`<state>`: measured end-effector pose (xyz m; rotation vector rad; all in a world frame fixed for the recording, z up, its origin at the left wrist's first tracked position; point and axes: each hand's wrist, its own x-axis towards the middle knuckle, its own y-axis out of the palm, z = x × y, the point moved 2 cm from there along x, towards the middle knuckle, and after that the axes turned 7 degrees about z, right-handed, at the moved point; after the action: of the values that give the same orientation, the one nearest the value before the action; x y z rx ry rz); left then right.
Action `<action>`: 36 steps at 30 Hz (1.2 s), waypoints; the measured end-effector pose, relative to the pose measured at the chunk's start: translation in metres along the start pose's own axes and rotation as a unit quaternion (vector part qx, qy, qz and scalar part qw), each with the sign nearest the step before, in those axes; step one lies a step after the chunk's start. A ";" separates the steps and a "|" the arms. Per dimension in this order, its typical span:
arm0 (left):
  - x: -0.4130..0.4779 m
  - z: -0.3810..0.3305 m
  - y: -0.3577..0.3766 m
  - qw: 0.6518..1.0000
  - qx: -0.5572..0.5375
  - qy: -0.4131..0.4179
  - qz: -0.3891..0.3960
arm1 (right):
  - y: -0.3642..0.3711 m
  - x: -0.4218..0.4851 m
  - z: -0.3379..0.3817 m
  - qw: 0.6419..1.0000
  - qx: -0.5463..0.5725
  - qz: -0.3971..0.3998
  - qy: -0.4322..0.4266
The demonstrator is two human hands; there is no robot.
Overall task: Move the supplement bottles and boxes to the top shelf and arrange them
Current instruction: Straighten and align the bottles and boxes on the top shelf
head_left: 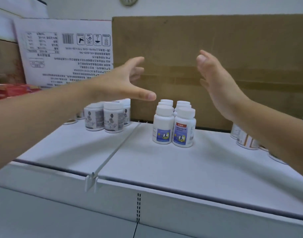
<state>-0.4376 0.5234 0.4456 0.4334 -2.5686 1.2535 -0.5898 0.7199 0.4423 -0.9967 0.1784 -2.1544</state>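
Our left hand (pixel 119 83) hangs in the middle of the frame with its fingers spread wide and the thumb pointing right, gripping nothing. Our right hand (pixel 221 86) faces it from right of centre, palm turned inward, fingers straight and loose, likewise empty. Both float above and apart from the blue-label bottles (pixel 173 124), a tight block of white-capped bottles, two across and about three deep. They stand upright on the top shelf (pixel 147 160) just below centre, close to the brown carton (pixel 199 57) that fills the upper right. A second cluster, the grey-label bottles (pixel 104 117), stands left of centre beyond the shelf divider (pixel 116 150). More bottles (pixel 245 140) show at the right edge, partly hidden by our right forearm. A white printed carton (pixel 64 54) stands at upper left, with red boxes (pixel 9 91) at the left edge beneath it.

We judge these bottles to be light, rigid plastic with smooth, somewhat slippery labels. They are tall for their footprint, so a nudge near the cap would likely tip one into its neighbours. To move a single bottle we would wrap fingers and thumb round the body just below the cap. To square up the whole block, flat palms pressed low on its two outer sides should slide it as one.
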 end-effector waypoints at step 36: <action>-0.030 0.173 -0.028 0.951 -0.304 -0.024 0.049 | 0.212 0.044 -0.047 0.983 0.043 0.072 0.166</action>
<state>-0.4155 0.3741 0.3512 0.2056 -2.8599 0.4201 -0.5207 0.5299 0.3503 -0.5528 0.3024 -2.1616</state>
